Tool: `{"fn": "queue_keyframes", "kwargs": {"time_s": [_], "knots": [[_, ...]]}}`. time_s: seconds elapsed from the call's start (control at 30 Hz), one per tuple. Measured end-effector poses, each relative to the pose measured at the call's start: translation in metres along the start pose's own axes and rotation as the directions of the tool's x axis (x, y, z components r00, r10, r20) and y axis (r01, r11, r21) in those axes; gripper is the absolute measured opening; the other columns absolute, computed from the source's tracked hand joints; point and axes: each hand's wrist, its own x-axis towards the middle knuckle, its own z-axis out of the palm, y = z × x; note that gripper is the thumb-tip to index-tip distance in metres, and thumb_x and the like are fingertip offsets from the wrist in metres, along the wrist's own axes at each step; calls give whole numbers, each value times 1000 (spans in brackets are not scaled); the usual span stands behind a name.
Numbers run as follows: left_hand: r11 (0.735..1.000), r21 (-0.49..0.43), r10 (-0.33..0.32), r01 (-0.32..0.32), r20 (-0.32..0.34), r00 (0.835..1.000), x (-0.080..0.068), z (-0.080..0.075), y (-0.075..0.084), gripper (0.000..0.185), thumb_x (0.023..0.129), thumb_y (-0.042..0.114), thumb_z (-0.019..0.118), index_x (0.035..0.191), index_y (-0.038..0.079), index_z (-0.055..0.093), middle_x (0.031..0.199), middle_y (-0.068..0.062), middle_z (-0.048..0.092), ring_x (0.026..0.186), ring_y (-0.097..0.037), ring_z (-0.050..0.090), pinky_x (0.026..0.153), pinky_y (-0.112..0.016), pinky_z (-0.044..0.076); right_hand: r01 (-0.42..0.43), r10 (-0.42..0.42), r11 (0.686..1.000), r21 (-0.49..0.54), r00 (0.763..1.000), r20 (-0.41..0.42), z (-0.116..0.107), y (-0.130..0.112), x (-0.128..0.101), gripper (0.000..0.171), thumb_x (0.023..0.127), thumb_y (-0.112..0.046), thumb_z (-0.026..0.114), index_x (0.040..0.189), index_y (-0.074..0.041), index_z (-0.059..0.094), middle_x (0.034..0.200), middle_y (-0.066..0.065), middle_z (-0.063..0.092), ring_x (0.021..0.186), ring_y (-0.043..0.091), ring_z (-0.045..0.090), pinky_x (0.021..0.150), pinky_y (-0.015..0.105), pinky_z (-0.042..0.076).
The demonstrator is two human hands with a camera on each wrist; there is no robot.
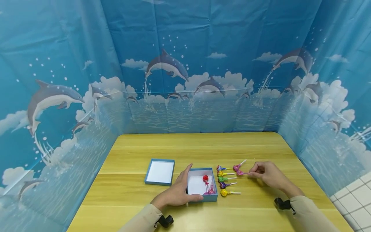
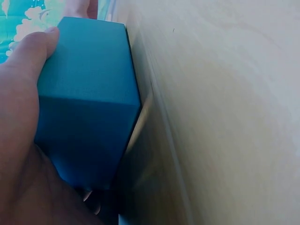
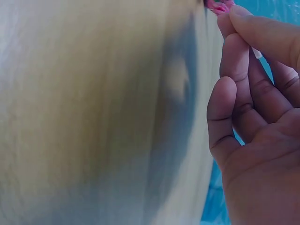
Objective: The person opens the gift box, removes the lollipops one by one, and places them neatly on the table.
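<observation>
A: Where's the held pink lollipop (image 1: 240,173)?
B: Between the box (image 1: 210,198) and the desk's (image 1: 203,146) right edge. Right hand (image 1: 270,175) pinches its stick; left hand (image 1: 178,193) grips the box.
A: Handling?
B: Likely light, slick-wrapped, brittle. Take the stick.

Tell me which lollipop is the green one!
The green lollipop, third from the top in the head view's column beside the box, between a yellow lollipop and a purple lollipop; no other looks mainly green.

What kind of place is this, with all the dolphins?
Probably an indoor booth set up for tabletop work: dolphin-printed curtains hang behind and beside a wood-patterned table, and white tiles show at the lower right.
</observation>
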Motion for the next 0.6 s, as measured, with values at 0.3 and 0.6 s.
{"fn": "queue_keyframes", "kwargs": {"time_s": [0.3,0.6], "knots": [[1000,-1,-23,23,9,1000,-2,-1,3,134,99,64,88,189,33,-6,193,-23,21,175,-49,33,130,-78,44,-45,46,999,-23,998,41,6,9,4,8,107,-19,87,100,-17,83,89,-3,79,72,4,57,64,25,48],[1000,-4,-17,17,11,1000,1,0,-2,135,98,69,87,188,37,-9,194,-21,20,177,-49,30,133,-77,41,-49,53,995,-85,997,51,8,12,8,6,108,-20,87,104,-20,82,90,-5,77,71,4,60,62,27,53]]}}
